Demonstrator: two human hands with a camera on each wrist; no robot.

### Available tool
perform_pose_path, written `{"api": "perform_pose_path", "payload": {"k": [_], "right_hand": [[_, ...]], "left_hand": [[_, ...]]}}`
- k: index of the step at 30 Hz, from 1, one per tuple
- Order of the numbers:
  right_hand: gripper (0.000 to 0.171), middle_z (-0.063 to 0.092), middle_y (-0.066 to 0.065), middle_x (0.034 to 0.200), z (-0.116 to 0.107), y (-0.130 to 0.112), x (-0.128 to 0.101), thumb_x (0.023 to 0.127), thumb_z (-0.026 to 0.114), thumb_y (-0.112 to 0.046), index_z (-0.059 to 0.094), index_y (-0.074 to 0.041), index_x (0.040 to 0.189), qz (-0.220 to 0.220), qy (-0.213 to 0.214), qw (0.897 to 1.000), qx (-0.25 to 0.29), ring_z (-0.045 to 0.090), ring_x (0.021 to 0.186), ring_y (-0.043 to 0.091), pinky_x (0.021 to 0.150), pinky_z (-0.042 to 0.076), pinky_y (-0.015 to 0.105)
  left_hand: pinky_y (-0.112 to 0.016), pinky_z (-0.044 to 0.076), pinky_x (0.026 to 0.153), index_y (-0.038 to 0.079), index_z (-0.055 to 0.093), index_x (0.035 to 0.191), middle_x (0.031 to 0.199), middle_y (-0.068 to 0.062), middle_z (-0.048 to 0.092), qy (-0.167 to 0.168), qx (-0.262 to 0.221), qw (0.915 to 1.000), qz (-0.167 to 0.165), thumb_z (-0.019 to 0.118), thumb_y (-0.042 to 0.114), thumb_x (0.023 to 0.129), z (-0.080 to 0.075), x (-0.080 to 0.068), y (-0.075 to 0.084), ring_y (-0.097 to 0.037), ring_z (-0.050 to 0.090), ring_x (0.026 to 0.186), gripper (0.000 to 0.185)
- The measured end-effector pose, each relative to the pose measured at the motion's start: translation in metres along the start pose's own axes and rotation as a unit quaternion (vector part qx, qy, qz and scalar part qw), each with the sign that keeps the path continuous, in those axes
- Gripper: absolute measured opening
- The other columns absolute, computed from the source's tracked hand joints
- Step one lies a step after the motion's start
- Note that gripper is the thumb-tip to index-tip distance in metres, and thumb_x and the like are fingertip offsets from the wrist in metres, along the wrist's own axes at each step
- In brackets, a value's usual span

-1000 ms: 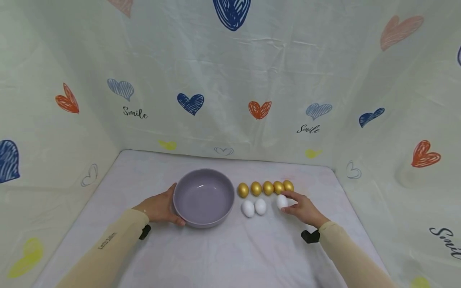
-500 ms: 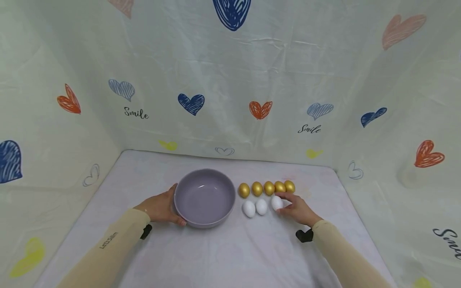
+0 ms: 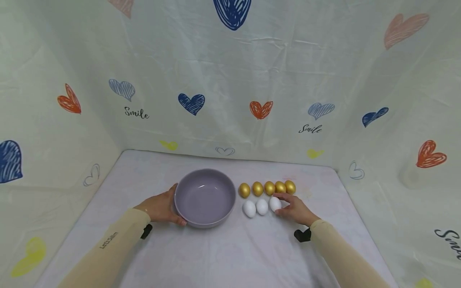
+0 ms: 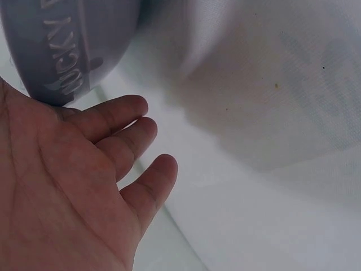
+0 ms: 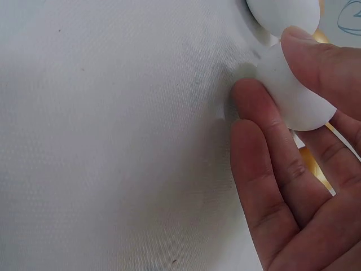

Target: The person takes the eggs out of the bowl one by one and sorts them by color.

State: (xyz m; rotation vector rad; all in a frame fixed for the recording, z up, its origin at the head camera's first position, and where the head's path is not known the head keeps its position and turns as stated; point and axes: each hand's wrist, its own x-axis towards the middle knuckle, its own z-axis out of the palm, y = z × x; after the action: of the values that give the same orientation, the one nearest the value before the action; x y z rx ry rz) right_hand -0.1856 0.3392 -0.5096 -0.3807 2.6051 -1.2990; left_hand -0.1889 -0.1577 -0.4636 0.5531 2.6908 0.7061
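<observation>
A mauve bowl (image 3: 204, 198) stands on the table, with my left hand (image 3: 161, 207) curved round its left side, thumb at the front and a finger toward the back. Raised lettering shows on the bowl's outer wall (image 4: 62, 51) in the left wrist view; the other fingers (image 4: 121, 141) hang free of it. My right hand (image 3: 297, 210) pinches a white egg (image 3: 275, 204) between thumb and fingers. That egg sits at the right end of a row, beside two other white eggs (image 3: 261, 207). In the right wrist view, the held egg (image 5: 296, 96) lies right at its neighbour (image 5: 285, 16).
Several gold eggs (image 3: 257, 188) form a row just behind the white ones, to the right of the bowl. A white cloth covers the table (image 3: 216, 260). Curtains (image 3: 230, 132) printed with hearts hang at the back and both sides.
My right hand has moved left with the white egg, bringing it up to the other two white eggs. The left hand and the bowl have stayed in place.
</observation>
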Motion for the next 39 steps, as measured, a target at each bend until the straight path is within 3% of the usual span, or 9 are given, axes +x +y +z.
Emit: {"api": "perform_pose_path", "payload": {"k": [6, 13, 19, 27, 31, 34, 39], "right_hand": [[0.065, 0.055, 0.018, 0.139, 0.003, -0.003, 0.000, 0.082, 0.084, -0.018, 0.056, -0.004, 0.139, 0.010, 0.006, 1.000, -0.017, 0.053, 0.122, 0.031, 0.084, 0.052, 0.032], [0.064, 0.056, 0.018, 0.139, 0.004, -0.005, 0.001, 0.082, 0.084, -0.018, 0.058, -0.008, 0.139, 0.020, 0.015, 0.999, -0.025, 0.052, 0.125, 0.033, 0.089, 0.050, 0.041], [0.063, 0.055, 0.020, 0.139, 0.006, -0.003, 0.003, 0.083, 0.083, -0.016, 0.057, -0.006, 0.139, 0.020, 0.013, 1.000, -0.015, 0.052, 0.124, 0.033, 0.085, 0.052, 0.037], [0.062, 0.054, 0.023, 0.138, 0.007, -0.003, 0.004, 0.083, 0.083, -0.012, 0.056, -0.004, 0.139, 0.015, 0.012, 1.000, -0.005, 0.056, 0.111, 0.027, 0.073, 0.053, 0.028], [0.063, 0.053, 0.026, 0.138, 0.006, -0.004, 0.004, 0.084, 0.082, -0.012, 0.054, -0.001, 0.140, 0.013, 0.006, 1.000, 0.002, 0.059, 0.088, 0.021, 0.068, 0.052, 0.027], [0.064, 0.051, 0.029, 0.139, 0.006, -0.008, 0.003, 0.085, 0.080, -0.009, 0.051, 0.002, 0.141, 0.013, 0.002, 1.000, 0.006, 0.053, 0.066, 0.015, 0.064, 0.050, 0.025], [0.060, 0.048, 0.035, 0.137, 0.006, -0.027, -0.002, 0.087, 0.076, 0.000, 0.048, 0.009, 0.140, 0.014, -0.002, 1.000, 0.004, 0.047, 0.057, 0.012, 0.062, 0.049, 0.025]], "left_hand": [[-0.059, 0.044, 0.097, -0.010, 0.009, 0.154, 0.150, -0.030, 0.038, 0.000, 0.001, 1.0000, 0.002, 0.089, 0.061, 0.060, -0.001, -0.002, 0.003, -0.044, 0.049, 0.128, 0.143], [-0.060, 0.044, 0.098, -0.010, 0.009, 0.154, 0.149, -0.031, 0.038, -0.003, -0.003, 1.0000, 0.004, 0.089, 0.061, 0.060, -0.002, -0.003, 0.004, -0.045, 0.048, 0.128, 0.143], [-0.059, 0.044, 0.098, -0.007, 0.008, 0.155, 0.150, -0.028, 0.038, 0.000, -0.011, 0.9999, 0.007, 0.089, 0.061, 0.059, -0.001, -0.001, 0.001, -0.043, 0.048, 0.129, 0.143], [-0.060, 0.043, 0.099, -0.008, 0.008, 0.155, 0.150, -0.029, 0.038, -0.001, -0.007, 1.0000, 0.001, 0.090, 0.061, 0.059, -0.001, 0.000, 0.001, -0.044, 0.047, 0.130, 0.143], [-0.060, 0.043, 0.099, -0.008, 0.008, 0.155, 0.150, -0.028, 0.038, -0.002, -0.006, 1.0000, -0.003, 0.089, 0.062, 0.059, 0.000, 0.000, 0.000, -0.044, 0.047, 0.130, 0.144], [-0.061, 0.043, 0.099, -0.007, 0.008, 0.155, 0.151, -0.028, 0.038, -0.003, -0.008, 1.0000, -0.005, 0.089, 0.063, 0.058, 0.000, 0.000, -0.001, -0.044, 0.047, 0.130, 0.144], [-0.061, 0.042, 0.099, -0.006, 0.008, 0.155, 0.151, -0.027, 0.037, -0.004, -0.009, 0.9999, -0.009, 0.089, 0.063, 0.058, 0.001, 0.001, -0.002, -0.044, 0.047, 0.130, 0.145]]}}
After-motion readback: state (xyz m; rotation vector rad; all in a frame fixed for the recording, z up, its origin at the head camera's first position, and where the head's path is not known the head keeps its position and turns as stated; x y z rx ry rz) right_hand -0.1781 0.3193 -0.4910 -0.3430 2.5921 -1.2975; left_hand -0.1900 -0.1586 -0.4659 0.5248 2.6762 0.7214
